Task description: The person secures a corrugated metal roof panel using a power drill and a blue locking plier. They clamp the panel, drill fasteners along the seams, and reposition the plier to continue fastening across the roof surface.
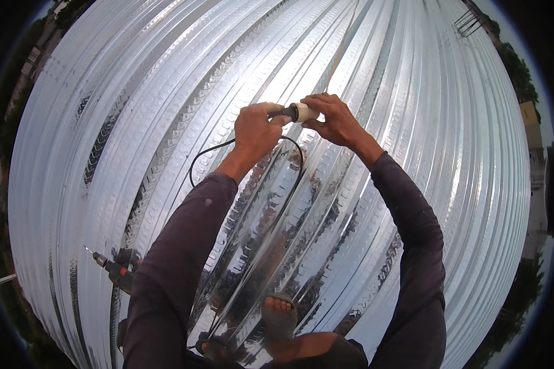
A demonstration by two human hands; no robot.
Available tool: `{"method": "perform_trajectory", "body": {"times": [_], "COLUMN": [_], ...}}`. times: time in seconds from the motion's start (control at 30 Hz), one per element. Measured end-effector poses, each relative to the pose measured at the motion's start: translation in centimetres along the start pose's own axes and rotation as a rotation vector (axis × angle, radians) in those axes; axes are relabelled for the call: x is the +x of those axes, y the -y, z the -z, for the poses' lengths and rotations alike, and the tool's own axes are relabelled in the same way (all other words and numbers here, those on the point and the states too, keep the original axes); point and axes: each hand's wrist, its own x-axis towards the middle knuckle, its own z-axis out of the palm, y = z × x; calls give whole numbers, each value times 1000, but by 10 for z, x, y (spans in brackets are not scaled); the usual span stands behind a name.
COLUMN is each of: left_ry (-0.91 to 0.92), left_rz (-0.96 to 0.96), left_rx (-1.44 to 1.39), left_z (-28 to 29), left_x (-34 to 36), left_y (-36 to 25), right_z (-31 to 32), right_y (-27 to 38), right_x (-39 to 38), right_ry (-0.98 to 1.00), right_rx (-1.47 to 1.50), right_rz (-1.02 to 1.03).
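Observation:
Both my hands meet above the metal sheeting. In my left hand (256, 130), closed between thumb and fingers, is a black plug (289, 112), partly covered by the fingertips. Around a cream-coloured socket connector (306, 112) the fingers of my right hand (337, 122) are closed. Plug and connector touch end to end; whether the pins are fully seated cannot be seen. From near my left hand a black cable (301, 161) loops down toward my feet. A thin yellowish cord (337, 61) runs away up the sheet beyond my right hand.
Ribbed, shiny metal sheeting (468, 203) spreads all around under me. A black and red power drill (118, 272) lies beside my left forearm. My sandalled foot (279, 313) stands on the ribs below. Trees and buildings (531, 126) show past the sheeting's edges.

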Motion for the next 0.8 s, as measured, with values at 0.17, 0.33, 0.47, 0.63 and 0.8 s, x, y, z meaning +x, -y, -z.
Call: {"method": "perform_trajectory", "body": {"times": [0.17,0.33,0.47,0.63,0.8], "left_ry": [-44,50,151,-38,354], "left_rz": [-181,-100,46,-85,16], "left_rx": [111,-75,-193,200,75], "left_z": [3,9,12,25,123], "left_x": [2,13,19,-43,-211], "left_y": [-1,-15,-7,10,29], "right_z": [1,17,25,-15,-24], "right_y": [2,10,20,-17,-90], "right_x": [11,18,28,11,-33], "right_ry": [5,3,119,203,201], "right_rx": [8,-38,-49,-259,-635], "right_rz": [34,103,75,-29,-156]}}
